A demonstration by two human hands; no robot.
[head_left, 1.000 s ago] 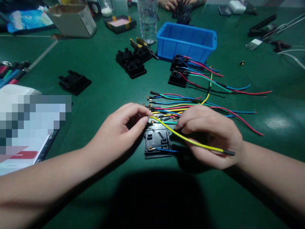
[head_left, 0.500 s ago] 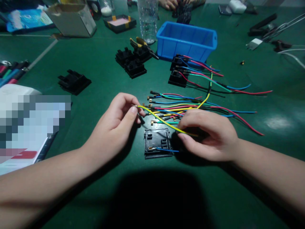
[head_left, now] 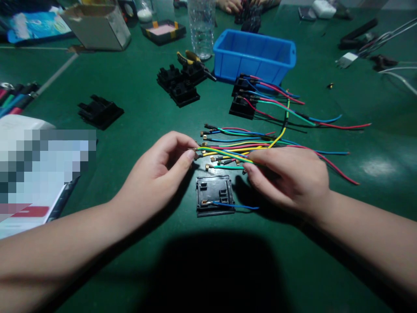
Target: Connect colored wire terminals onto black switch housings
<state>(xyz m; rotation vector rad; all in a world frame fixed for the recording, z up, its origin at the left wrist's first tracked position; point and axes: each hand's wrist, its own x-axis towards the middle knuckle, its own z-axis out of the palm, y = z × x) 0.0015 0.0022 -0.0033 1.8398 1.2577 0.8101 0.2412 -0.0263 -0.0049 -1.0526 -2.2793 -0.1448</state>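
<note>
A yellow-green wire [head_left: 224, 152] stretches between my two hands. My left hand [head_left: 171, 158] pinches its left end between thumb and forefinger. My right hand [head_left: 289, 178] is closed on the wire farther right, and its fingers hide the other end. Behind and under it lies a bundle of coloured wires [head_left: 241, 140] with brass terminals at their left ends. Closer to me, a square black plastic plate [head_left: 213, 189] lies flat between my hands. A short blue wire [head_left: 239, 206] with a brass terminal rests in it and sticks out to the right.
A blue bin [head_left: 254, 56] stands behind black plates fitted with wires [head_left: 243, 104]. Several black plastic parts [head_left: 184, 93], with yellow-handled pliers [head_left: 189, 57] on them, lie left of it. One more black part [head_left: 100, 112] sits farther left. Another person's hands [head_left: 231, 6] show at the back.
My left hand has shifted slightly right with the wire's end. My right hand has turned and tightened its grip, and the wire now hangs straighter over the bundle.
</note>
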